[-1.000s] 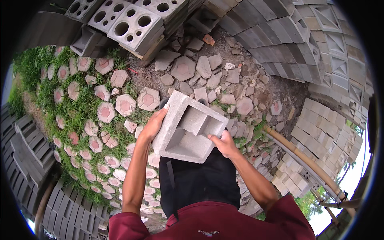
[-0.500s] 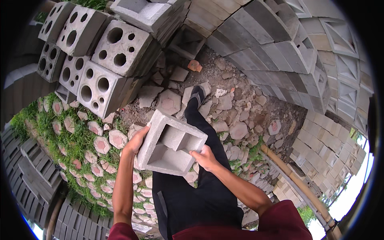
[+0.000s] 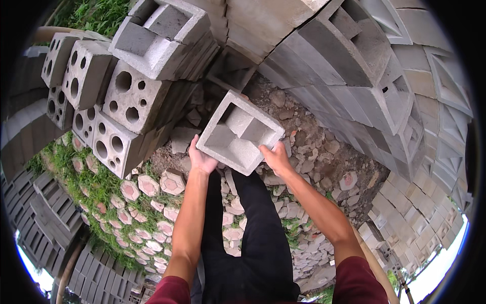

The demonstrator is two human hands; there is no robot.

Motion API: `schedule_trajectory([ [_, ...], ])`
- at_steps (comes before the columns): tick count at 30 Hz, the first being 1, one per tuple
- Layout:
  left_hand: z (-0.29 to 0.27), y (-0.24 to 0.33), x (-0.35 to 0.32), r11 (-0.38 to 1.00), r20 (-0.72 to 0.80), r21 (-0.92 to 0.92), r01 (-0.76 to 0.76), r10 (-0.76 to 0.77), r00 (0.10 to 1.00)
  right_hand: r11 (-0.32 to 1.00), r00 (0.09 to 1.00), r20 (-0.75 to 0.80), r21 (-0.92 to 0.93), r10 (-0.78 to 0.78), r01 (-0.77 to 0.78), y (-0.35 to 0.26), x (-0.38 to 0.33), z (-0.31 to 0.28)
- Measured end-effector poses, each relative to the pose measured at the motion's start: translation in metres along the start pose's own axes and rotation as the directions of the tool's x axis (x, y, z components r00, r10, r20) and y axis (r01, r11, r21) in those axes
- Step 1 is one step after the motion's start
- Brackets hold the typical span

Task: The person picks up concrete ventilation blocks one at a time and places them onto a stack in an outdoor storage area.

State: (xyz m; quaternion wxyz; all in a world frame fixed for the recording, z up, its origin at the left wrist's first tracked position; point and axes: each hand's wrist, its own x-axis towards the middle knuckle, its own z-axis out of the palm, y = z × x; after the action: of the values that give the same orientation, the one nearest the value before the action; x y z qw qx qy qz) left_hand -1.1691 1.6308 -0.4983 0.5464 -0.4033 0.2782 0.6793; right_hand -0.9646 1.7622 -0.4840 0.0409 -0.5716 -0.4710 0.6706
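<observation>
Between my two hands is a square grey concrete vent block (image 3: pixel 241 153), held out in front of me with its recessed face turned up and slightly tilted. My left hand (image 3: pixel 202 158) grips its lower left edge, the thumb along the side. My right hand (image 3: pixel 277 158) clasps the right lower corner, its thumb over the rim. Just beyond, at the upper left, a similar vent block (image 3: pixel 167 60) lies on top of a stack, its hollow face showing. Another dark hollow block (image 3: pixel 223 87) sits low in the corner behind the held one.
Concrete blocks with round holes (image 3: pixel 132 96) are stacked at the left. A tall stack of grey blocks (image 3: pixel 324 76) rises at the right. Broken rubble (image 3: pixel 304 152) covers the ground ahead, and hexagonal pavers (image 3: pixel 148 185) lie in grass at lower left.
Both hands have moved the vent block forward and to the right, away from my body, arms now stretched further. My view has shifted closer to the stacks.
</observation>
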Motion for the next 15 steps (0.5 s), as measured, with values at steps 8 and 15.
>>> schedule_trajectory([
  [8,0.0,0.034,0.17,0.992,-0.103,0.01,-0.128,0.128,0.986,0.995,0.995,-0.102,-0.101,-0.014,0.003,0.021,0.162,0.019],
  [15,0.015,0.063,0.259,0.992,-0.047,0.121,-0.038,0.044,0.998,0.981,0.995,-0.092,-0.192,-0.037,0.019,0.051,0.275,0.02],
])
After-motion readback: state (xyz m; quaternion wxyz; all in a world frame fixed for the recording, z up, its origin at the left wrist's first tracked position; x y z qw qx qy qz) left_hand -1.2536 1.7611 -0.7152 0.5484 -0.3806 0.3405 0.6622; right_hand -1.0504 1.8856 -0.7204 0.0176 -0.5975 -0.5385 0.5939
